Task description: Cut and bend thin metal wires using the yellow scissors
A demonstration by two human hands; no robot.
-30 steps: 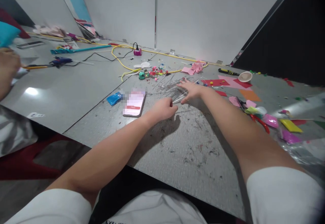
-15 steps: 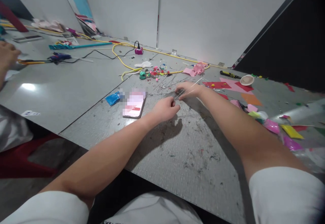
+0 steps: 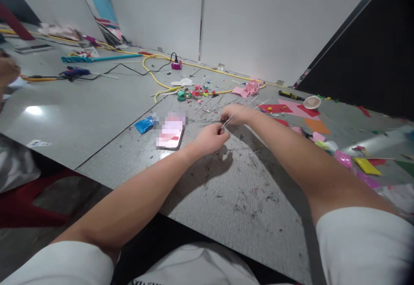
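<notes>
My left hand (image 3: 211, 137) is closed in a pinch above the grey table, holding the near ends of a few thin, pale wires (image 3: 261, 104). They slant up and to the right, passing my right hand (image 3: 235, 114). Its fingers are curled in close to the left fingertips and appear closed on the same wires; the exact grip is partly hidden. More thin wires (image 3: 217, 100) lie on the table just beyond the hands. To the left of my left hand is a phone (image 3: 174, 142) with a lit screen, partly blurred, and beside it a small blue packet (image 3: 144, 124).
Colourful scraps (image 3: 201, 91) lie beyond my hands. A yellow cable (image 3: 207, 66) runs along the wall by a pink plug adapter (image 3: 176, 64). On the right are paper pieces (image 3: 317, 126), a small white cup (image 3: 312, 102) and bright packets. Another person's hand (image 3: 8, 70) shows at far left.
My right hand has drawn slightly left, and its extended finger has curled in toward the left fingertips. The wires now fan out differently. The other person's hand has shifted left.
</notes>
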